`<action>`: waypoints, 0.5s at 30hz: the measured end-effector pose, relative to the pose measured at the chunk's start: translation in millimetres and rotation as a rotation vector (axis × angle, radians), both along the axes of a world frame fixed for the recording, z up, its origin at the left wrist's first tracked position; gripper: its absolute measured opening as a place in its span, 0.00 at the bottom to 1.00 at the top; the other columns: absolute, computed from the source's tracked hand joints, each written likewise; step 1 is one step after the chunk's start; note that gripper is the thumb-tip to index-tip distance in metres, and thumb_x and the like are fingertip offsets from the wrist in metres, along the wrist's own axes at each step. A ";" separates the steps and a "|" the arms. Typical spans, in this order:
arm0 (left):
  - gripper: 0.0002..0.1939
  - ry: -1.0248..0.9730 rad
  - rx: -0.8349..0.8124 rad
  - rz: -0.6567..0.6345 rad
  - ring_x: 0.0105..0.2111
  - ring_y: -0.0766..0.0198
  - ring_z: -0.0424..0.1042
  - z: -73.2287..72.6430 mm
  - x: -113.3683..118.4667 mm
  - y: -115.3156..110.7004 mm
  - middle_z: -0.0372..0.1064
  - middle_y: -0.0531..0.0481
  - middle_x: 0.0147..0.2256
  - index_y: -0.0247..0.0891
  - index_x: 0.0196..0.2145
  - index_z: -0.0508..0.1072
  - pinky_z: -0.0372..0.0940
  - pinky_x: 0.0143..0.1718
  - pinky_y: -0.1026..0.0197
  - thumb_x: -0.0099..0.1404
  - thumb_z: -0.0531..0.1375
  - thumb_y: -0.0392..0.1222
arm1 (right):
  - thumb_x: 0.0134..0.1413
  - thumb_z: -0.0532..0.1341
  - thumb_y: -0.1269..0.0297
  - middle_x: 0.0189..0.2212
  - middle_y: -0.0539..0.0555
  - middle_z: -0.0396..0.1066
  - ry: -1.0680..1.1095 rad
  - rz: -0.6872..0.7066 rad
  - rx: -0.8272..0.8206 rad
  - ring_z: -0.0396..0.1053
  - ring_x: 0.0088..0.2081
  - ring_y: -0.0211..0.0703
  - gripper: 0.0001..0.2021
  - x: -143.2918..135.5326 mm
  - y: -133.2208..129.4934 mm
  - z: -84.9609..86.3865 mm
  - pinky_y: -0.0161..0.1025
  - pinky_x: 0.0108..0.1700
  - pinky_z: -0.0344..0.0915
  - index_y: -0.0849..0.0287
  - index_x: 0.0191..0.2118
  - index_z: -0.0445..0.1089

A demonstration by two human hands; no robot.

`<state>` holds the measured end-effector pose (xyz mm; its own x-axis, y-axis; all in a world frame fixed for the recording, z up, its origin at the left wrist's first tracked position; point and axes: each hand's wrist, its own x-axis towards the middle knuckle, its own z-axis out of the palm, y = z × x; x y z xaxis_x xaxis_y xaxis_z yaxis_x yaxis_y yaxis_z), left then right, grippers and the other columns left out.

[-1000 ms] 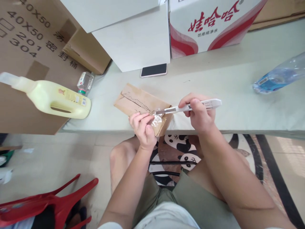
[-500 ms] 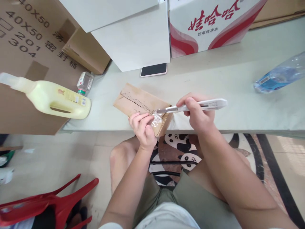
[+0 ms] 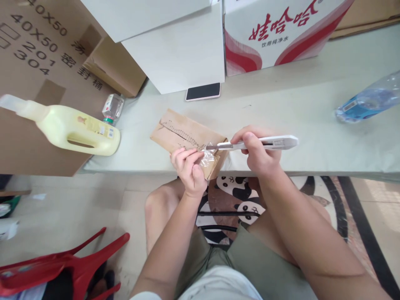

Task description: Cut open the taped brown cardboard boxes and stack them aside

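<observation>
A small brown cardboard box [image 3: 181,125] lies at an angle near the table's front edge, with a dark seam along its top. My left hand [image 3: 189,168] grips its near side, fingers bent over the top and close to a crumpled patch of clear tape [image 3: 207,156]. In my right hand [image 3: 261,152] is a white utility knife [image 3: 281,143], held almost level with its blade pointing left. The blade tip meets the crumpled tape by the seam; whether it cuts in, I cannot tell.
Behind the box lies a phone [image 3: 203,92] by white cartons [image 3: 178,58]. A yellow jug [image 3: 59,129] and small clear bottle [image 3: 113,107] stand left, before large brown cartons [image 3: 28,146]. A water bottle [image 3: 368,100] is far right; a red chair [image 3: 75,266] is lower left.
The view has shifted very slightly. The knife's handle sits a little lower and flatter, while its tip stays at the tape. The left hand keeps its grip on the cardboard box.
</observation>
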<state>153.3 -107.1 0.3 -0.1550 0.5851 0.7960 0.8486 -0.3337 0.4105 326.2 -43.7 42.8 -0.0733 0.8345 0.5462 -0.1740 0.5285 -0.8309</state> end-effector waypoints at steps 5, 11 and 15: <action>0.25 0.022 -0.031 0.046 0.49 0.51 0.66 -0.8 -0.6 -0.4 0.70 0.42 0.38 0.41 0.37 0.77 0.59 0.58 0.45 0.73 0.42 0.50 | 0.65 0.57 0.51 0.18 0.50 0.68 0.021 -0.025 -0.021 0.58 0.19 0.34 0.22 0.4 0.0 -2.7 0.36 0.24 0.58 0.57 0.25 0.77; 0.25 0.023 -0.033 0.049 0.49 0.52 0.66 -0.4 -0.4 -0.3 0.70 0.42 0.38 0.41 0.37 0.77 0.59 0.58 0.44 0.74 0.42 0.50 | 0.65 0.56 0.49 0.17 0.50 0.67 -0.027 -0.008 -0.036 0.57 0.18 0.33 0.24 1.0 -0.1 0.5 0.36 0.23 0.57 0.57 0.24 0.76; 0.25 0.017 -0.026 0.043 0.48 0.52 0.66 -0.1 -0.3 0.3 0.70 0.42 0.37 0.41 0.36 0.77 0.60 0.57 0.44 0.74 0.42 0.50 | 0.65 0.56 0.53 0.16 0.49 0.66 -0.047 0.010 -0.013 0.57 0.18 0.33 0.23 0.8 -0.6 2.4 0.35 0.22 0.53 0.58 0.23 0.76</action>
<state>153.1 -106.8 0.2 -0.1671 0.5984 0.7836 0.8686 -0.2867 0.4041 327.0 -44.3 45.1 -0.1070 0.8404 0.5312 -0.1398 0.5163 -0.8449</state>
